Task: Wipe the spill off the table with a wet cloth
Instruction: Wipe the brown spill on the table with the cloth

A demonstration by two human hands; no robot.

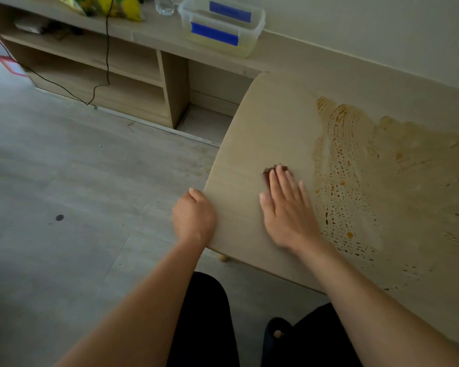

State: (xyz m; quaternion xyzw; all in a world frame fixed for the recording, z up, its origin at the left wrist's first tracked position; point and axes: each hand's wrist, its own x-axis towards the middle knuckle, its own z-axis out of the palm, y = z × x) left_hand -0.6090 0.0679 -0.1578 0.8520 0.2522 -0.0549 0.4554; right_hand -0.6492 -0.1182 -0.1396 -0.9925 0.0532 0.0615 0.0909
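1. Under both hands: the surface (249, 144), pale wood with a rounded near-left corner. It looks rigid and smooth, so a wet cloth should slide easily on it.
2. Spill (382, 176): a wide amber film over the right half, streaked into arcs and broken into beads along its left margin. Thin and runny by the look of it, so it will likely smear rather than lift unless the cloth soaks it up. It lies just right of the right hand, apart from the fingers.
3. Right hand (286, 210): flat, palm down, fingers (281, 178) straight and pressing, not curled round anything.
4. Left hand (194, 215): at the near-left corner, fingers curled over the edge. Looks like a steadying hold on the surface.
5. Cloth (272, 170): only a small dark, brownish, ragged edge shows past the right fingertips; the rest is hidden under the palm. Soft, limp and light, probably soaked. Best handled by flat pressure from above; for lifting, bunch it at the middle so it doesn't drip. It sits on clean wood, left of the spill.
6. Judgement: much spill remains.
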